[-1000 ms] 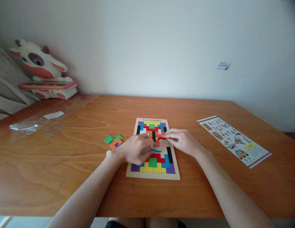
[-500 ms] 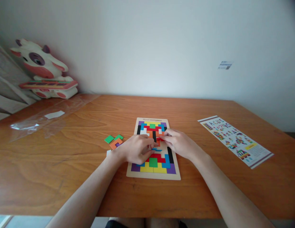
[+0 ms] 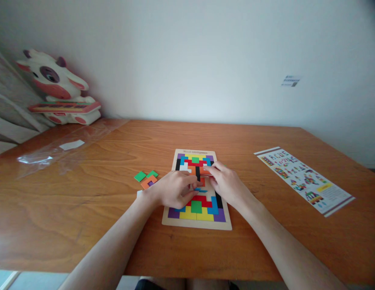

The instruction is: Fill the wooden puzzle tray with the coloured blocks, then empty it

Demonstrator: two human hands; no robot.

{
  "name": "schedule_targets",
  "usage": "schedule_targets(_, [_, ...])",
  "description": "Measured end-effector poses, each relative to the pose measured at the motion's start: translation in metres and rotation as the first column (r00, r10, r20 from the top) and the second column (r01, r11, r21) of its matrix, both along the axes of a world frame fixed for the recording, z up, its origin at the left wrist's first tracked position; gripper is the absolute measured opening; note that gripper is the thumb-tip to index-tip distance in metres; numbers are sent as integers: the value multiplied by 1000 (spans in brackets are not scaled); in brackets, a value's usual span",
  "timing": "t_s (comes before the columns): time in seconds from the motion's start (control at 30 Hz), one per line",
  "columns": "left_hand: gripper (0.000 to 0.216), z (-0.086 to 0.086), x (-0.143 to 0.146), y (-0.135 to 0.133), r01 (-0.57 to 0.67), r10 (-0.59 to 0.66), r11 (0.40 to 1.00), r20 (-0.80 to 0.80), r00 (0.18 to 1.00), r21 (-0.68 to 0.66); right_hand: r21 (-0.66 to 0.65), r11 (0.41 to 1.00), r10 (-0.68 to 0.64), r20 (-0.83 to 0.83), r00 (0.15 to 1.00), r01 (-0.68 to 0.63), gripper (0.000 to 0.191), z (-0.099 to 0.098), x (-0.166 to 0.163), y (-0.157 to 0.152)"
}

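Bench (image 3: 84, 225): brown wood, lower frame, pale wall behind.
Board (image 3: 196, 224): lower centre, beneath both hands, long axis running up the frame.
Right hand (image 3: 228, 183): pinching a red piece (image 3: 207, 175), which points leftward over the board's middle.
Left hand (image 3: 177, 188): curled over the left side, fingertips at a blue piece (image 3: 202, 191); cannot tell if gripped.
Loose pieces (image 3: 140, 176): left of the board.
Sheet (image 3: 302, 179): right of frame.

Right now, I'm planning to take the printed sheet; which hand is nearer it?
Right. The right hand is over the right side of the puzzle board, left of the printed sheet; the left hand is farther, over the board's left side.
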State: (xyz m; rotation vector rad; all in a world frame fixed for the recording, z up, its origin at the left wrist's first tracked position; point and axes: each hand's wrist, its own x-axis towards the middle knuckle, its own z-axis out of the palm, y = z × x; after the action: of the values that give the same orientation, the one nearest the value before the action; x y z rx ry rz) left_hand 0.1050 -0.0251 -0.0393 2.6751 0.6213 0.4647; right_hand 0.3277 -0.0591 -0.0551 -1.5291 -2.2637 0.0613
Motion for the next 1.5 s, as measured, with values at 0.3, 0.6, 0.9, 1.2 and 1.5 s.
schedule_targets(0.3, [5, 2, 0, -1, 5, -5, 1000, 0, 1000, -13, -250, 953, 102, -265, 959, -170, 37, 16, 25, -2])
schedule_targets(0.6, [8, 1, 0, 0, 3, -3, 1000, 8, 1000, 2, -230, 950, 159, -224, 961, -211, 19, 17, 23, 0])
schedule_targets(0.9, [11, 3, 0, 0, 19, -19, 1000, 6, 1000, 8, -191, 965, 139, -220, 966, -182, 18, 12, 25, 2])
schedule_targets(1.2, [24, -1, 0, 0, 38, -38, 999, 5, 999, -8, -169, 965, 180, -124, 976, -199, 17, 15, 27, 1])
schedule_targets(1.5, [16, 0, -1, 0, 14, -14, 999, 25, 1000, -30, -205, 956, 150, -281, 948, -212, 30, 12, 26, 2])
